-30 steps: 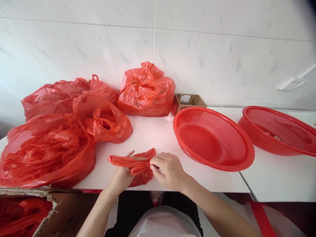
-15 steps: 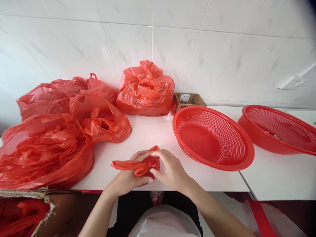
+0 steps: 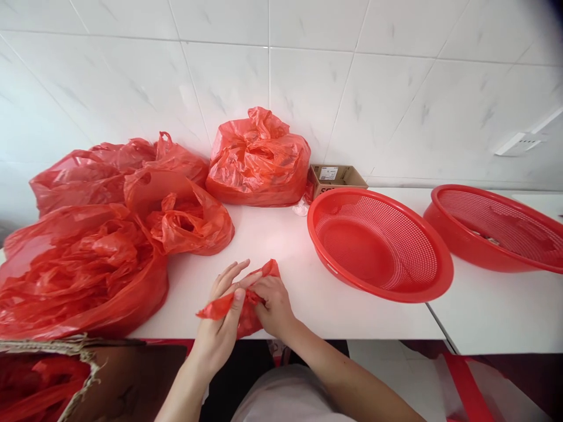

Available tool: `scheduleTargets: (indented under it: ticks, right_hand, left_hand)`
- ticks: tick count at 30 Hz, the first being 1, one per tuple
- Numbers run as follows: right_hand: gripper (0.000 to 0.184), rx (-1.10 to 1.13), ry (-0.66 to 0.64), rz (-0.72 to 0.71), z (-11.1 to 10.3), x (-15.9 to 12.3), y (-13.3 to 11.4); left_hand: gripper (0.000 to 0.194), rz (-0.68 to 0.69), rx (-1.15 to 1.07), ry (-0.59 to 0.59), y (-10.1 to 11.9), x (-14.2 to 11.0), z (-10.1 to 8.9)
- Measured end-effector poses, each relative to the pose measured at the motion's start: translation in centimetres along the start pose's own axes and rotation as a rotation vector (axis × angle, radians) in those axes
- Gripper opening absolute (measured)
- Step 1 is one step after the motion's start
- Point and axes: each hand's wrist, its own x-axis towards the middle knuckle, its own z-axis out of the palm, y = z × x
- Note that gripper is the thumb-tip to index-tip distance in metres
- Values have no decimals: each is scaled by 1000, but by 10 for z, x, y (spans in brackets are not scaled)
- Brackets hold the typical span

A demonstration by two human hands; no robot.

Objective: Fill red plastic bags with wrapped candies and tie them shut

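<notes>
Head view: left hand (image 3: 220,328), thumb now higher, and right hand (image 3: 275,308), curled closer, grip the small red bag (image 3: 249,321)

- The head camera is looking forward and down from above the wearer's shirt front (image 3: 285,398).
- It is facing across a white table (image 3: 272,228) toward a tiled wall (image 3: 308,88).
- It is viewing the left hand (image 3: 220,328) and right hand (image 3: 275,306) from near, low in the middle.
- Its wide view is spanning from a cardboard box (image 3: 132,378) to a red colander (image 3: 479,251).
</notes>
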Motion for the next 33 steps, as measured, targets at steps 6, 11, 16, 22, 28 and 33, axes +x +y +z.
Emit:
scheduleTargets:
  ticks: [6, 11, 16, 22, 28, 33]
  right_hand:
    - [29, -89, -25, 36, -1, 4, 6]
    - [18, -101, -58, 62, -11, 5, 5]
    - [53, -100, 26, -105, -20, 2, -9]
    - [25, -122, 74, -317, -17, 6, -21]
    - [27, -158, 48, -343, -19, 24, -34]
    - [23, 33, -22, -385, -48, 32, -67]
  left_hand:
    - [36, 97, 67, 55, 8, 0, -5]
    - [38, -44, -139, 152, 16, 7, -14]
    - [44, -75, -126, 124, 29, 15, -26]
    - [47, 101, -80, 38, 46, 23, -18]
    - [51, 242, -217, -37, 87, 22, -10]
    - [54, 135, -89, -123, 121, 56, -53]
